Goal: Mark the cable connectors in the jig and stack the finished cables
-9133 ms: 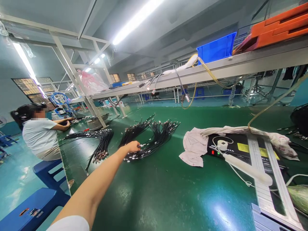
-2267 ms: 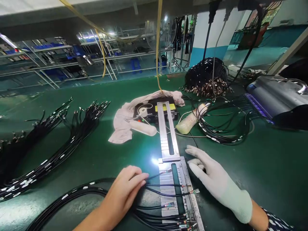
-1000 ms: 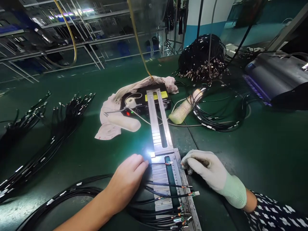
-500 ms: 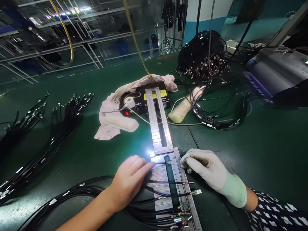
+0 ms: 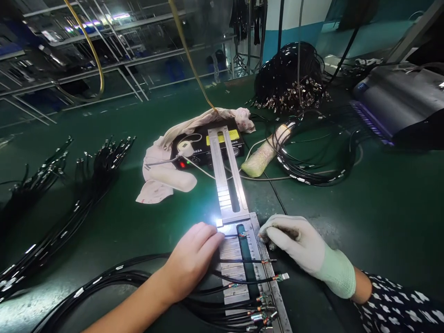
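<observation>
My bare left hand point(image 5: 196, 256) lies over the left side of a slotted metal fixture point(image 5: 233, 253). Its thumb and forefinger close on a black cable point(image 5: 231, 236), whose stripped end with fine wires crosses the fixture's slot. My gloved right hand point(image 5: 301, 245) rests at the fixture's right edge, fingers curled together; whatever they hold, if anything, is hidden. Below, several more black cables point(image 5: 239, 279) lie across the fixture, some ending in a metal connector point(image 5: 282, 277). A bright light shines by the fixture's upper left corner.
Behind the fixture sits a black box point(image 5: 197, 155) with a yellow label, a cloth point(image 5: 157, 159) draped around it. Cable bundles lie at the left point(image 5: 92, 185) and a coiled cable pile point(image 5: 287, 74) at the back. A wrapped roll point(image 5: 262, 157) and a dark machine point(image 5: 402, 106) are right.
The view has shifted slightly. Both hands keep nearly the same places, the left still on the cable and the right still at the fixture's edge.
</observation>
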Demonstrator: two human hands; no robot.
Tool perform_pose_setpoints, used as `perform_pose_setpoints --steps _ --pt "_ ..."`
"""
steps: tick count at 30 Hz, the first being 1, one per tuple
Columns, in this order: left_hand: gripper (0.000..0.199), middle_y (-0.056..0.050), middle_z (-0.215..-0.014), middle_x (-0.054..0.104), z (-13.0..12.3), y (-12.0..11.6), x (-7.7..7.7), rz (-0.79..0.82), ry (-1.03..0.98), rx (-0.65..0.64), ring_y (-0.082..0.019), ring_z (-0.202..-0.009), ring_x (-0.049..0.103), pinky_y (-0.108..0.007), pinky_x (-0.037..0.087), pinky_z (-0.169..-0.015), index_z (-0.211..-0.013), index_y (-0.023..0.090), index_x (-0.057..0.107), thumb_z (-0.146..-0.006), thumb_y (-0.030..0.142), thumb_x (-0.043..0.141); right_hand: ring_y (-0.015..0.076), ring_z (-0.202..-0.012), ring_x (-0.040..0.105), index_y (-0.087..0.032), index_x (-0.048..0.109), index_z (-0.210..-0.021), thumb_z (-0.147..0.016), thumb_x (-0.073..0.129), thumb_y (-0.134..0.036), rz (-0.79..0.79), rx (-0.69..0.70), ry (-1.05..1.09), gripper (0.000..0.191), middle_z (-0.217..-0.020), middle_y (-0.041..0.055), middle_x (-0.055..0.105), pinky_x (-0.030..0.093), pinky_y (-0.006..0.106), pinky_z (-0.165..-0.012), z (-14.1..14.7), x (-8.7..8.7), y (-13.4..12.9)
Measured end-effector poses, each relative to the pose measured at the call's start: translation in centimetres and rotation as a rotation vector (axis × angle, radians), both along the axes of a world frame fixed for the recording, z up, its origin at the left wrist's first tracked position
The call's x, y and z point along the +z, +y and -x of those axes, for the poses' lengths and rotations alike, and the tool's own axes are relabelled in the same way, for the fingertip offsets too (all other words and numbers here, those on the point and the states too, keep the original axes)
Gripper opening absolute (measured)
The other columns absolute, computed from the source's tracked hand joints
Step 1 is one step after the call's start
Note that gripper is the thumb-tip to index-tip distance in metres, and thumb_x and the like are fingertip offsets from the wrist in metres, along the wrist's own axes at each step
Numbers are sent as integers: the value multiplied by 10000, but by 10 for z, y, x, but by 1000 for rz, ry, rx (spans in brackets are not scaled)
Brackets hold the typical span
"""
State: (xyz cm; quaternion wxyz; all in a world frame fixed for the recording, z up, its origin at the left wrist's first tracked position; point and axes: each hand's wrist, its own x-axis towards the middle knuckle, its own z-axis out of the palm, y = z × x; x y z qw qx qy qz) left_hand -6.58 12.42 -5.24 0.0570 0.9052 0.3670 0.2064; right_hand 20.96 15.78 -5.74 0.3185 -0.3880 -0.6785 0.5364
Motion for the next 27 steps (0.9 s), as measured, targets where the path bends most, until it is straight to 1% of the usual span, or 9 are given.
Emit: perform_pose_setpoints --steps 3,6,8,14,19,21,24,26,27 --pt "201 -99 -977 566 1 0 -1 86 -61 27 -175 -862 491 -295 460 -746 -1131 114 530 -963 49 440 159 -674 581 -171 695 -820 -964 501 -336 -2 -6 -8 292 -780 42 661 459 279 -638 0 0 0" --pt "236 -125 -1001 573 2 -1 3 41 23 -41 -200 -888 491 -338 465 -777 -1177 94 522 -987 78 383 163 -685 585 -171 697 -825 -966 498 -336 -8 -2 -12 294 -783 44 661 464 281 -649 0 1 0" --pt "258 -135 -1007 575 2 -2 4 17 43 -62 -210 -891 492 -357 465 -782 -1197 84 516 -986 75 368 164 -684 586 -173 701 -835 -966 498 -340 -10 7 -14 293 -786 45 661 468 280 -645 0 1 0" --pt "239 -72 -966 554 0 -2 -4 174 -162 59 -160 -872 512 -270 467 -757 -1125 151 545 -948 27 444 166 -690 595 -180 702 -829 -963 502 -353 -13 3 -14 297 -785 47 660 472 264 -616 0 2 0" --pt "240 -62 -961 558 -1 -3 -9 211 -196 67 -146 -869 527 -244 471 -758 -1118 165 557 -952 34 443 162 -670 585 -173 702 -829 -962 506 -355 -20 -2 -8 299 -776 48 661 475 271 -626 1 1 1" --pt "267 -78 -991 553 1 -5 -9 188 -166 50 -155 -892 527 -254 471 -765 -1160 156 556 -957 39 428 161 -669 582 -173 703 -836 -963 504 -352 -18 -1 -12 296 -781 48 661 473 272 -628 1 1 1" --pt "343 -104 -1049 541 6 -12 -9 46 -2 89 -191 -936 512 -312 459 -788 -1255 168 549 -965 55 406 165 -689 589 -176 701 -832 -963 503 -344 -15 -1 -14 291 -783 47 661 470 270 -632 1 2 1" --pt "382 -93 -992 551 8 -17 -8 -28 108 130 -187 -856 500 -314 440 -734 -1298 179 537 -970 62 382 162 -678 584 -177 700 -825 -964 502 -343 -8 1 -20 294 -782 44 659 467 272 -628 1 3 0" --pt "392 -84 -951 559 8 -19 -8 -38 142 139 -179 -802 490 -305 426 -696 -1310 174 529 -972 63 365 160 -672 580 -178 700 -821 -965 501 -344 -5 2 -23 297 -783 42 658 466 272 -626 1 3 0"
